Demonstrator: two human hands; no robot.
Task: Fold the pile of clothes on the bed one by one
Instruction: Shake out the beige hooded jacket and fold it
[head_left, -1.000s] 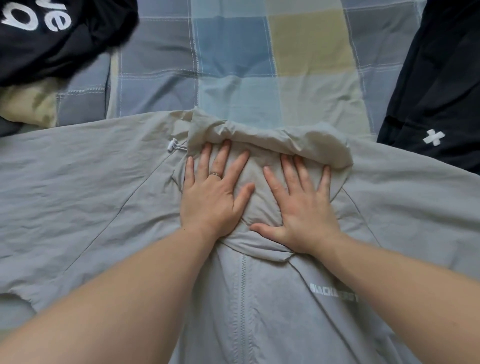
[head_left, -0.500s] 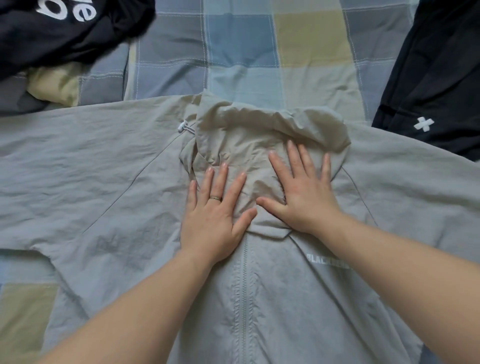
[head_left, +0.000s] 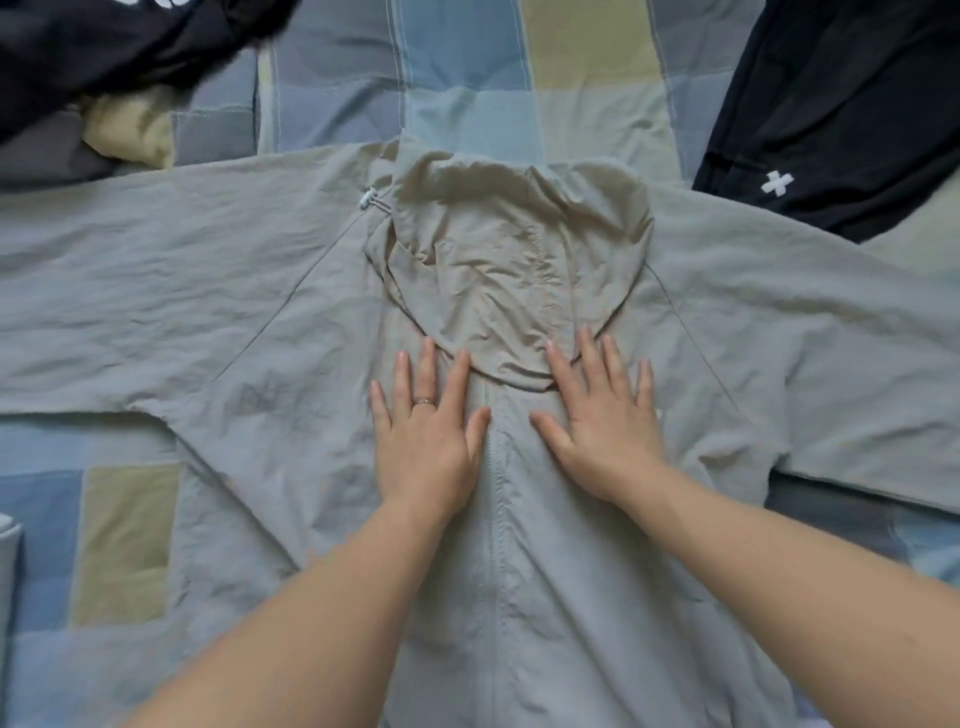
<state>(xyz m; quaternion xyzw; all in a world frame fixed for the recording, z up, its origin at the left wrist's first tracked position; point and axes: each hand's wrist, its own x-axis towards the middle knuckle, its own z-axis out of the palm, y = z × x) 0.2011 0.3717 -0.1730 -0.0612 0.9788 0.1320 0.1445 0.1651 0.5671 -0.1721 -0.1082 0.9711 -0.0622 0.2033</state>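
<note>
Both my hands flat on the grey hooded jacket spread across the bed.
My left hand and right hand press down with fingers straight, either side of the zip, at the near edge of the hood. The sleeves reach left and right. Black garments lie far left and far right.

Checked bed cover, grey jacket spread flat, two black garments beside.
</note>
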